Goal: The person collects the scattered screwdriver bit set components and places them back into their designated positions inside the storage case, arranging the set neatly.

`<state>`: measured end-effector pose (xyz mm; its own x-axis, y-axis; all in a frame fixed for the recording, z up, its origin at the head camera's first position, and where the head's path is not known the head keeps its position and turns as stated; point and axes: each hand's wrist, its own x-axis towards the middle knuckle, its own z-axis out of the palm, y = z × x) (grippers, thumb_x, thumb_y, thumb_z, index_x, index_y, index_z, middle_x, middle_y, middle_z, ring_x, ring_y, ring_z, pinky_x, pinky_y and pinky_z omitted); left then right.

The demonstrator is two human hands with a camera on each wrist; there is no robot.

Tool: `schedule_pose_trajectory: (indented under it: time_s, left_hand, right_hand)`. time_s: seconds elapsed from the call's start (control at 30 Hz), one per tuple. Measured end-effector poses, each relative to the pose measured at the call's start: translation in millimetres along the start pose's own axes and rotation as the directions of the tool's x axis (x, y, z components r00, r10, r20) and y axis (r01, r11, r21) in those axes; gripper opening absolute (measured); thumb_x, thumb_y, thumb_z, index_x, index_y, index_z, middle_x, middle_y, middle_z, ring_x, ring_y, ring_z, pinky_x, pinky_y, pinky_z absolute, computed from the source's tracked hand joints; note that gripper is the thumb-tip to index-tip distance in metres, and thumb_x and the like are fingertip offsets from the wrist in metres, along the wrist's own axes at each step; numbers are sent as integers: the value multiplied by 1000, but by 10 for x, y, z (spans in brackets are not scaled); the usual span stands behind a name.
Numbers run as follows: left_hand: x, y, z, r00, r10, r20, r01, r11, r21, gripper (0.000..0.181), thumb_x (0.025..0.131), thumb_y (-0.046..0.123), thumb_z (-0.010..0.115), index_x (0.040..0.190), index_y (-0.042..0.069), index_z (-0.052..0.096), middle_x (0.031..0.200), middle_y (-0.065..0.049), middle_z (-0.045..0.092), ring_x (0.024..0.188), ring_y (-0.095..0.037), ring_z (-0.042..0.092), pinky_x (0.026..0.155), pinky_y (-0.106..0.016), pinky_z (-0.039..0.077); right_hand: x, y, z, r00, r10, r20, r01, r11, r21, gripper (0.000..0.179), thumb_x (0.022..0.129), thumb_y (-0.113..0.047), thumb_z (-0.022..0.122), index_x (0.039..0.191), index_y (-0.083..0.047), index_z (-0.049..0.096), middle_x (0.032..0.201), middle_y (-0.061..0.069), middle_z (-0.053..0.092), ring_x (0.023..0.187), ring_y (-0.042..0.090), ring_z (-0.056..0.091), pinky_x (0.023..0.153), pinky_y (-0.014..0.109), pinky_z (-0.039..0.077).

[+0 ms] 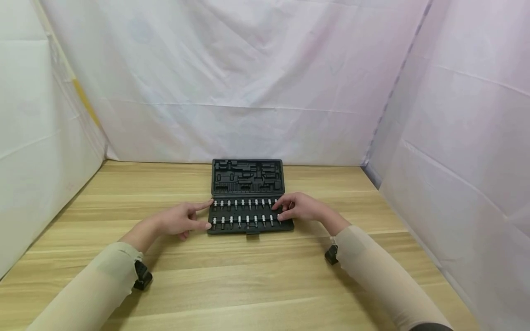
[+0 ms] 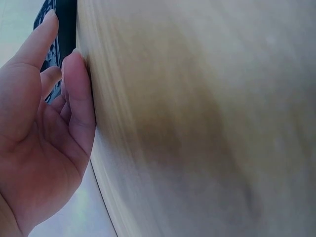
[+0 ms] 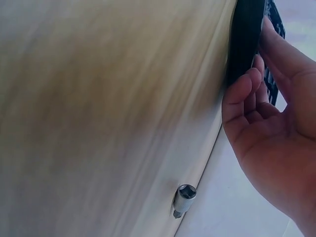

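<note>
A black case (image 1: 228,231) lies open on the table, its moulded lid (image 1: 248,177) folded back. Two rows of silver bit sockets (image 1: 248,223) fill the lower half. My left hand (image 1: 178,219) is at the case's left end, index finger and thumb stretched toward its edge, the other fingers bent underneath. At the right end, my right hand (image 1: 299,208) has its thumb by the last bit of the front row and a fingertip by the back row, partly covering the bits there. No object shows between its fingers. One loose bit socket (image 3: 184,199) lies on the table in the right wrist view.
The wood-grain table (image 1: 232,285) runs up to white cloth walls (image 1: 240,92) at the back and both sides. Each wrist carries a small black camera; one is the left wrist camera (image 1: 142,276).
</note>
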<state>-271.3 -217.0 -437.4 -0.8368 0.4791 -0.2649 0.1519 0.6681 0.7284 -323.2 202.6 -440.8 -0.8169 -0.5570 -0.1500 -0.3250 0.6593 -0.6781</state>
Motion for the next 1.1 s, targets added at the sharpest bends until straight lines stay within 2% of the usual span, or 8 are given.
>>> schedule_pose_trajectory:
  time_s: [0.23,0.6,0.73,0.87,0.97,1.1]
  left_hand:
    - [5,-1,-13,1000,1,-2,-1,1000,8,90,103,41,79,176,25,28,84,-5,49,67,-19,55,61,-35,60]
    - [6,-4,-11,1000,0,-1,0,1000,5,91,103,42,79,176,25,27,85,-5,49,67,-19,54,61,-34,59]
    - [-4,-2,-7,1000,-2,2,2,1000,6,92,102,43,79,176,25,27,86,-5,49,66,-19,54,60,-33,58]
    - [-10,1,-5,1000,1,-2,-1,1000,10,92,102,44,79,176,26,27,85,-5,48,66,-19,54,60,-34,58]
    - [-12,1,-3,1000,0,-2,0,1000,12,92,102,44,80,176,25,28,85,-5,48,65,-19,54,60,-34,58]
    - [-4,-6,-1,1000,0,3,0,1000,9,92,102,44,79,176,26,28,85,-5,48,66,-19,53,60,-35,58]
  right_hand:
    - [25,-25,-17,1000,15,3,-15,1000,8,30,98,-24,86,127,-17,81,94,2,68,82,16,57,76,31,46]
    - [-6,-20,-58,1000,10,14,-10,1000,-18,34,100,-28,84,132,-21,79,103,2,68,91,17,61,78,31,49]
    - [-111,41,-231,999,-24,-27,22,998,-54,36,103,-31,79,138,-19,76,113,3,75,99,17,68,85,33,58]
    - [-300,235,-491,996,-7,-87,-1,996,-94,32,106,-28,74,136,-16,77,124,5,76,108,21,71,89,38,60]
    - [-442,406,-629,997,24,-75,-32,993,-112,28,106,-22,74,133,-15,79,130,8,76,116,25,70,92,39,60]
    - [-589,565,-717,997,72,-18,-74,991,-116,26,101,-15,79,127,-16,82,130,9,77,121,27,69,96,38,59]
